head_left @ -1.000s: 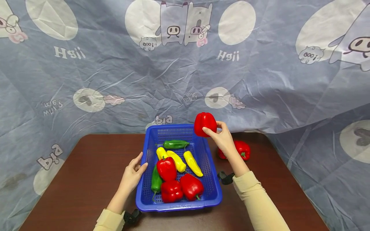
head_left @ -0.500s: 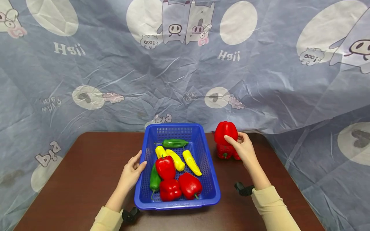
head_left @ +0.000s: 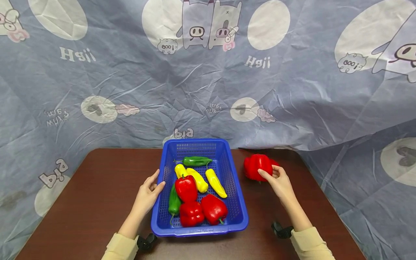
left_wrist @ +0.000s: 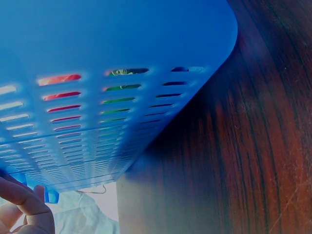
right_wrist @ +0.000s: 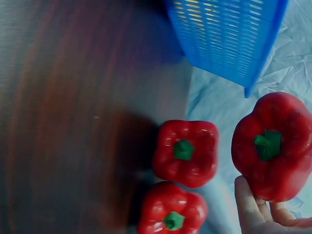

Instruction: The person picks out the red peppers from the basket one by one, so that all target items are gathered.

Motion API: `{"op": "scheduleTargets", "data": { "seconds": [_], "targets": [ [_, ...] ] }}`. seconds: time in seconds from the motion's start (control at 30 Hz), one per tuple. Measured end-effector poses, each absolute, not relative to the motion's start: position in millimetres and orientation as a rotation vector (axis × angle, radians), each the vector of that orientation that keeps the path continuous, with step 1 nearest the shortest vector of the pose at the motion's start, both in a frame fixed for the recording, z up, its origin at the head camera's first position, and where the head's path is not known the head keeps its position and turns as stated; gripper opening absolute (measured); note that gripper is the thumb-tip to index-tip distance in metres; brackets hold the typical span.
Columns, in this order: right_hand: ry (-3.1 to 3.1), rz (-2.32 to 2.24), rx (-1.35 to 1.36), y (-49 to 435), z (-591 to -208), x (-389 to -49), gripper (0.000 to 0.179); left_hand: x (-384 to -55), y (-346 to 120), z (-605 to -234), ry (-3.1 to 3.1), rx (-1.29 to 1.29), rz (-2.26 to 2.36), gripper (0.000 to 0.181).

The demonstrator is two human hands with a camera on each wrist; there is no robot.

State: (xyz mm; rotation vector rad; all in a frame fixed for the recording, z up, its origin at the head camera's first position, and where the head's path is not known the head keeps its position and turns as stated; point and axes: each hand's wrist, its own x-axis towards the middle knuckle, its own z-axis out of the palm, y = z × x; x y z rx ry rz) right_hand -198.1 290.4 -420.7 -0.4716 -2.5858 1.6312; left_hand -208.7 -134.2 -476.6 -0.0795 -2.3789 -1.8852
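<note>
My right hand (head_left: 270, 175) grips a red bell pepper (head_left: 258, 167) low over the table, right of the blue basket (head_left: 234, 187). In the right wrist view that held pepper (right_wrist: 273, 146) hangs stem-up beside two more red peppers (right_wrist: 185, 152) (right_wrist: 171, 214) lying on the table. My left hand (head_left: 154, 184) rests with straight fingers against the basket's left rim; its fingertips (left_wrist: 24, 204) show by the slotted wall (left_wrist: 97, 97). Inside the basket lie three red bell peppers (head_left: 186, 188), three yellow peppers (head_left: 216, 183) and two green ones (head_left: 196, 161).
The brown table (head_left: 97, 195) is backed by a draped grey-blue cartoon cloth (head_left: 208, 90), which also hangs past the table's right edge. Bare wood lies left of the basket and along the front right.
My right hand carried the red pepper from above the basket's far right corner rightward and down beside the other red peppers. The left hand and basket stayed put.
</note>
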Motion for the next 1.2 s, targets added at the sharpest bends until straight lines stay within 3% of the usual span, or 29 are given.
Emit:
{"op": "scheduleTargets", "data": {
  "seconds": [0.53,1.2],
  "targets": [
    [-2.718,1.546,-0.533,302,-467,-182,0.088,-208,-133,-475,-2.395,-0.052,-1.909,0.058],
    [-2.753,1.545,-0.573,317,-479,-175,0.081,-209,-134,-475,-2.434,-0.033,-1.892,0.059]
  ]
}}
